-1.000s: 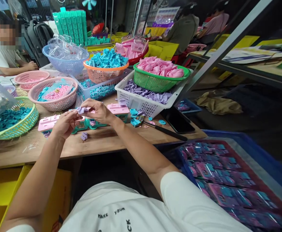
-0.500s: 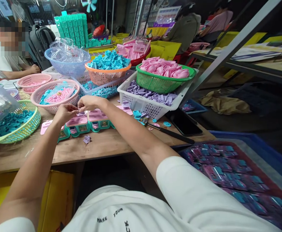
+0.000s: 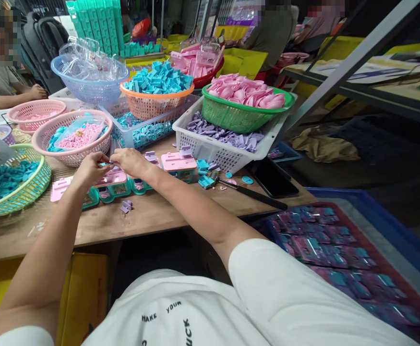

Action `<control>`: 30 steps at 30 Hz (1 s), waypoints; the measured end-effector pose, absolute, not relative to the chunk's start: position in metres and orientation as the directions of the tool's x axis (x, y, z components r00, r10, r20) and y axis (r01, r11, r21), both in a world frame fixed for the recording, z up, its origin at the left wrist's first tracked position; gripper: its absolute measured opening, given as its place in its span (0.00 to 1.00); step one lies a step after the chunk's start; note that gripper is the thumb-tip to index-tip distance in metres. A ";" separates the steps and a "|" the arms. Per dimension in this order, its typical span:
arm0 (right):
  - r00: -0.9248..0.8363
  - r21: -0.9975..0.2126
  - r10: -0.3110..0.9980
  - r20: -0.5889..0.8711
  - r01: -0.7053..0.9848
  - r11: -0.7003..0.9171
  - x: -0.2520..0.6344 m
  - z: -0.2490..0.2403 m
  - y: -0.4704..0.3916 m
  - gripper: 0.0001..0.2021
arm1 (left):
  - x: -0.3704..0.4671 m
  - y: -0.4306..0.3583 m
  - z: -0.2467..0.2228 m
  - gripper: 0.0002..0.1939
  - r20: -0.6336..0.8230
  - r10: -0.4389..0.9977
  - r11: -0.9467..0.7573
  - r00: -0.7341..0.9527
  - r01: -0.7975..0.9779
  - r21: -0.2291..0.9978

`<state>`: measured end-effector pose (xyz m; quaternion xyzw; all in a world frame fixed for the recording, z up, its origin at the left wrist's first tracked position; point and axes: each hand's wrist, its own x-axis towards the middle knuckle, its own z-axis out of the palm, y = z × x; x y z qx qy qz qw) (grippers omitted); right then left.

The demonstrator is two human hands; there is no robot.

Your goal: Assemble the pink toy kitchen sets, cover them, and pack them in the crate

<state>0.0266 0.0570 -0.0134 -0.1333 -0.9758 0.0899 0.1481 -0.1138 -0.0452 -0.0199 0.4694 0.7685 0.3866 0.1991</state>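
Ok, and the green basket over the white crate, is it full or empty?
Full: pink pieces are heaped above the rim of the green basket.

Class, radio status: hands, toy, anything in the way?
Left hand, right hand: fingertips close together, grip unclear. Pink-topped toy partly hidden beneath. Loose purple pieces in front, not blocking.

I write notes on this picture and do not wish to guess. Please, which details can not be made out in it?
Head view:
- Anything between the fingertips of the left hand and right hand: mostly hidden by fingers.
- The yellow-green basket's far left side: cut off by the left edge.
- The black-handled tool's tip: too small.
- The white shirt's full lettering: cut off by the bottom edge.
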 end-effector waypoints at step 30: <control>-0.802 -0.654 0.576 0.156 0.353 0.669 0.100 -0.109 -0.036 0.05 | -0.027 -0.155 -0.126 0.10 0.388 0.859 0.030 -0.334 0.790 0.613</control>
